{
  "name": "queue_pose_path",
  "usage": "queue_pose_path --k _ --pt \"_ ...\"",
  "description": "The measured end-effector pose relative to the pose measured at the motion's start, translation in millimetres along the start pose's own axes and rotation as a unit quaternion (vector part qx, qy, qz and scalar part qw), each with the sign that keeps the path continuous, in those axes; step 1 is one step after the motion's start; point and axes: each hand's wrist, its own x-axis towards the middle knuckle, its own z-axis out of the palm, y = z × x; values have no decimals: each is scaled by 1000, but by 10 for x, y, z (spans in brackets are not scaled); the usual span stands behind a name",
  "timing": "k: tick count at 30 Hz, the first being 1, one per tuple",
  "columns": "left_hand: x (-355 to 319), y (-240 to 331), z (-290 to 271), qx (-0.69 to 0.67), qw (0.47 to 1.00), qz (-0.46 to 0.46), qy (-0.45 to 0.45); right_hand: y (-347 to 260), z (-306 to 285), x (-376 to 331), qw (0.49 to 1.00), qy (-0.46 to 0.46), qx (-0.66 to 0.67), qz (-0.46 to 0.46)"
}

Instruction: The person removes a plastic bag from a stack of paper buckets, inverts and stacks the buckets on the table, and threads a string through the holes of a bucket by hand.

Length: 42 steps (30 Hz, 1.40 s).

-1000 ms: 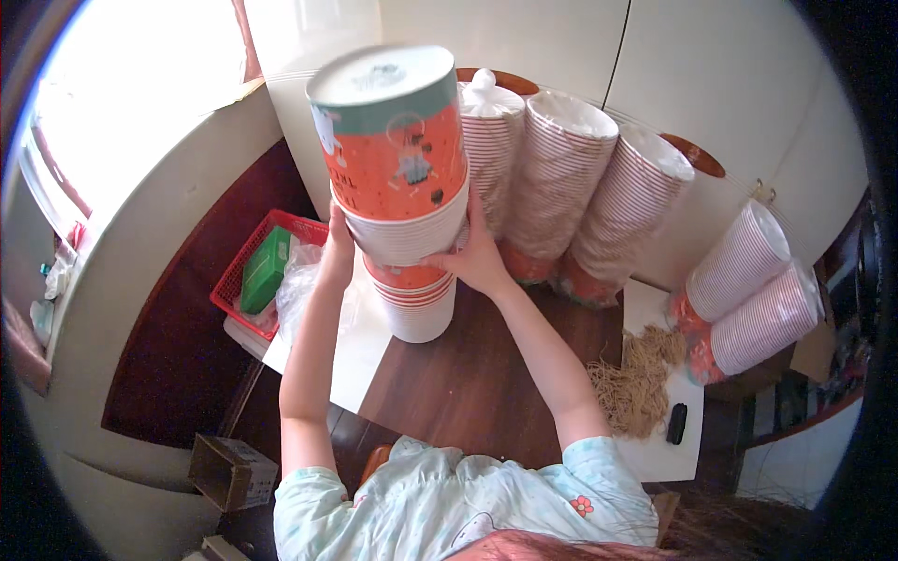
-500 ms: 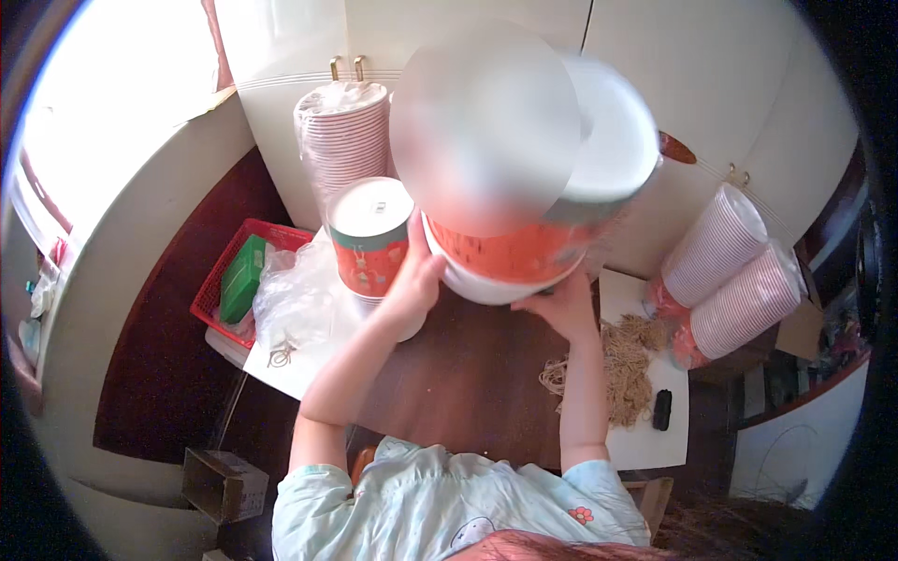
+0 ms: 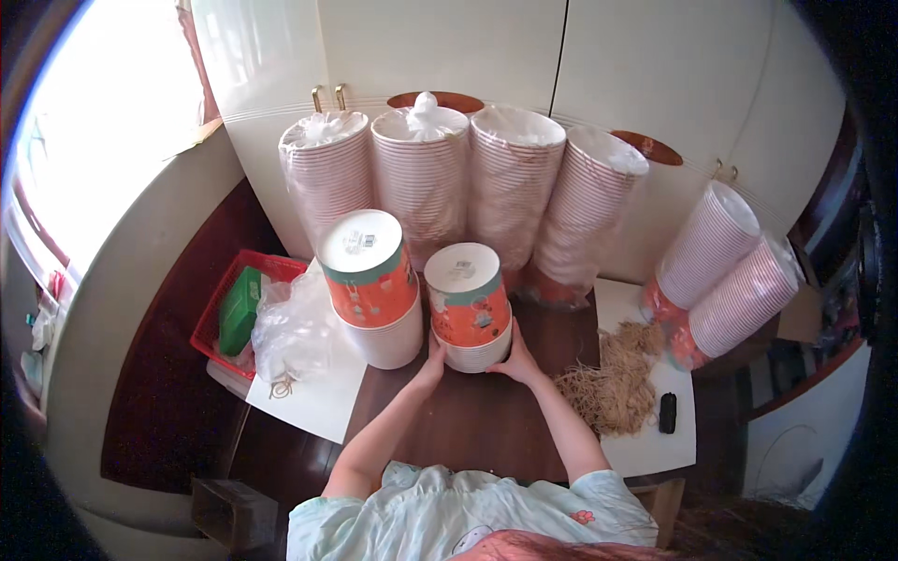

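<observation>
One upturned orange-green-white paper-cup stack (image 3: 470, 316), just lowered and paired with a matching stack (image 3: 372, 294), is clasped between left hand (image 3: 433, 363) and right hand (image 3: 517, 364).

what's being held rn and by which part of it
The right-hand of the two unwrapped, upside-down cup stacks, held low at its white rims, left hand and right hand on opposite sides.

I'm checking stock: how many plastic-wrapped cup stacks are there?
6. Back row from left: first stack, second, third, fourth; far right: inner stack, outer stack. Others may be hidden.
</observation>
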Motion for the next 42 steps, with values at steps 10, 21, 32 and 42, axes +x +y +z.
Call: queue_pose_path --k 10,21,32,42 --pt "-518 372 -124 267 945 178 69 237 316 83 990 123 -39 51" --pt "-571 343 -1618 63 969 112 209 -4 487 -247 973 217 -68 -48" --pt "-234 469 -1279 -11 987 107 119 -1026 43 -78 939 250 -107 -213" --pt "-189 1040 -1364 199 934 240 175 -1795 227 703 934 -24 322 -156"
